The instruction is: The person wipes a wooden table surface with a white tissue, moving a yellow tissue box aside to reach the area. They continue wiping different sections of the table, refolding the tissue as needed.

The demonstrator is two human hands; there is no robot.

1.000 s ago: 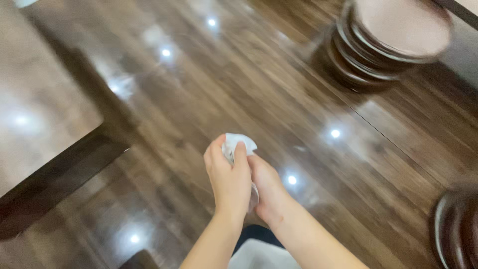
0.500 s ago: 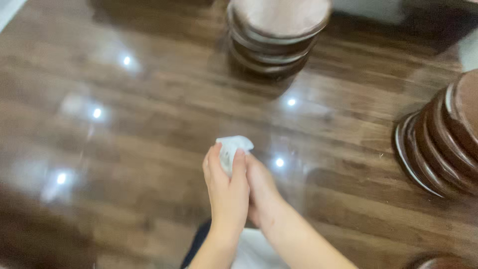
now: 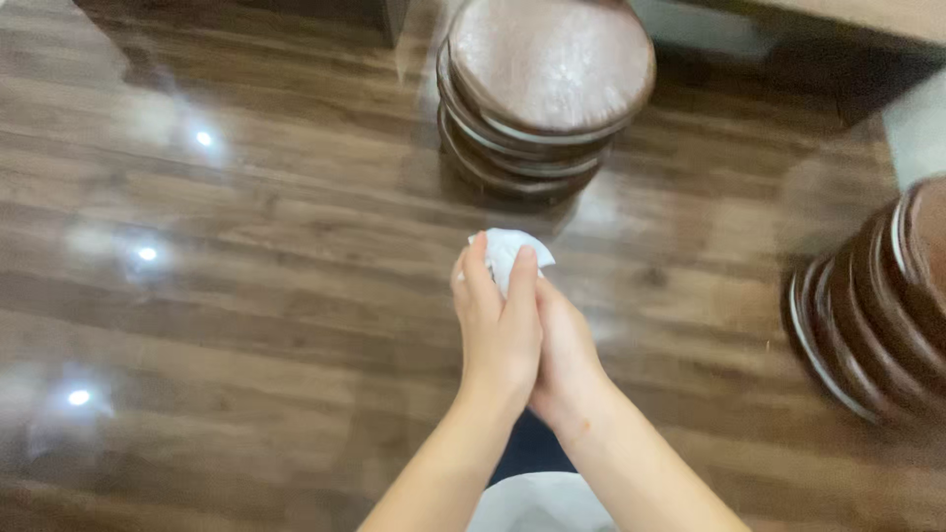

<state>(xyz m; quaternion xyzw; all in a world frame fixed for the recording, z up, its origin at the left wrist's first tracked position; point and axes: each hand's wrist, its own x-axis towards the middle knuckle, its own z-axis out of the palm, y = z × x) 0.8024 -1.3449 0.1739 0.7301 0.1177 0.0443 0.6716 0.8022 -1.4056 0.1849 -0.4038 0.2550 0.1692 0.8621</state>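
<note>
A: Hands first — what are they doing?

B: My left hand (image 3: 498,330) and right hand (image 3: 564,360) are pressed together in front of me, left lying over right. Both are closed around a crumpled white tissue (image 3: 510,254); only its top pokes out above my fingertips.

A: Where's that tissue relative to everything else?

B: Held up over the glossy brown wood floor (image 3: 246,296), not touching it. Beyond it stands a stack of round brown stools (image 3: 547,89), near but apart from the tissue. A second stack of stools (image 3: 882,305) sits at the right edge, partly cut off.

A: Anything else?

B: Ceiling light reflections (image 3: 146,254) on the floor, left side.
</note>
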